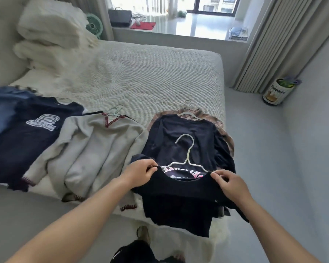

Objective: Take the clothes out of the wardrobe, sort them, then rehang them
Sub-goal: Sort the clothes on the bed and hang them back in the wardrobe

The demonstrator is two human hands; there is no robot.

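Black, soft and light, the top [179, 198] will sag wherever it is unsupported, so its neckline is the sensible hold. It hangs over the bed [141, 73] edge at 6 o'clock, on a white hanger [186, 158]. Left hand [139, 172] pinches the collar at 9 o'clock, right hand [230, 182] pinches it at 3 o'clock. 2 sweaters lie at 9 o'clock.

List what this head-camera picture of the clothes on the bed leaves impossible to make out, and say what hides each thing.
- Print on the black top: head view, mostly covered by its own neckline, held by the left hand and right hand.
- Plaid garment: head view, buried under a dark top.
- Blue garment: cut off by the left edge.
- Pillows: blurred.
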